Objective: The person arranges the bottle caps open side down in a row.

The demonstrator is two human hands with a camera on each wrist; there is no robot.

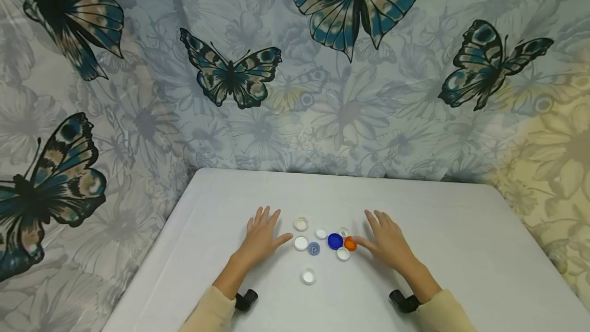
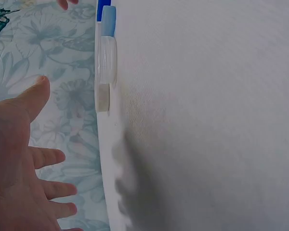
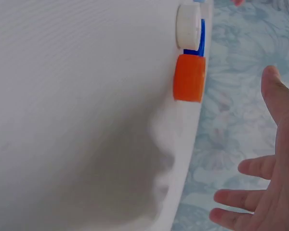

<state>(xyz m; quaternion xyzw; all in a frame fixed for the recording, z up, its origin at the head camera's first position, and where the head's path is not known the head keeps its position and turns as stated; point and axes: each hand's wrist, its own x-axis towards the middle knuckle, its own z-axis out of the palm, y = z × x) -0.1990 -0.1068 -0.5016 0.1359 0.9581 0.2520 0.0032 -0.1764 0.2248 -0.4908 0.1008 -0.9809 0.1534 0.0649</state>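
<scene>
Several bottle caps lie between two spread hands. My left hand (image 1: 260, 237) hovers left of them, fingers straight, its thumb pointing at a white cap (image 1: 301, 243). On the other side my right hand (image 1: 388, 240) is held with fingers apart, its thumb near an orange cap (image 1: 350, 244). A dark blue cap (image 1: 335, 241) touches or nearly touches the orange one. Also in the group are a pale blue cap (image 1: 314, 248) and several white or clear ones; one white cap (image 1: 308, 276) sits closer to me. Neither hand holds anything in the wrist views.
The caps lie on a white table (image 1: 239, 188) whose far edge meets a butterfly-patterned cloth (image 1: 262, 142). More of that cloth hangs at left and right. A black wrist device (image 1: 246, 300) is on the left arm, another (image 1: 403, 301) on the right.
</scene>
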